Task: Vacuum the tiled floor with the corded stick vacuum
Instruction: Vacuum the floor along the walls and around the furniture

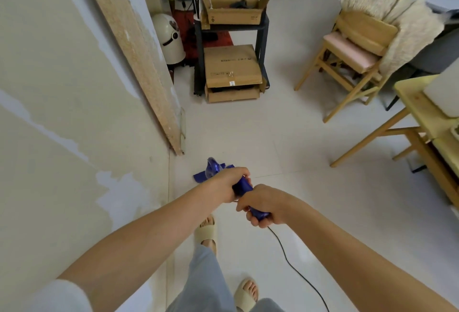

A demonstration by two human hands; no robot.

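A blue stick vacuum [213, 168] points down and away from me, its flat blue head [200, 177] resting on the pale tiled floor [285, 137] close to the left wall. My left hand [229, 181] is wrapped around the upper part of the blue handle. My right hand [262, 206] grips the handle's end just behind it. A black cord [293, 265] runs from under my right hand down across the floor to the bottom edge. Most of the vacuum's tube is hidden behind my hands.
A wooden board [139, 58] leans on the left wall [62, 112]. Ahead stands a black rack [263, 28] with cardboard boxes [232, 70]. Wooden chairs [347, 63] and a wooden table [417, 110] line the right side. My sandalled feet [206, 232] are below.
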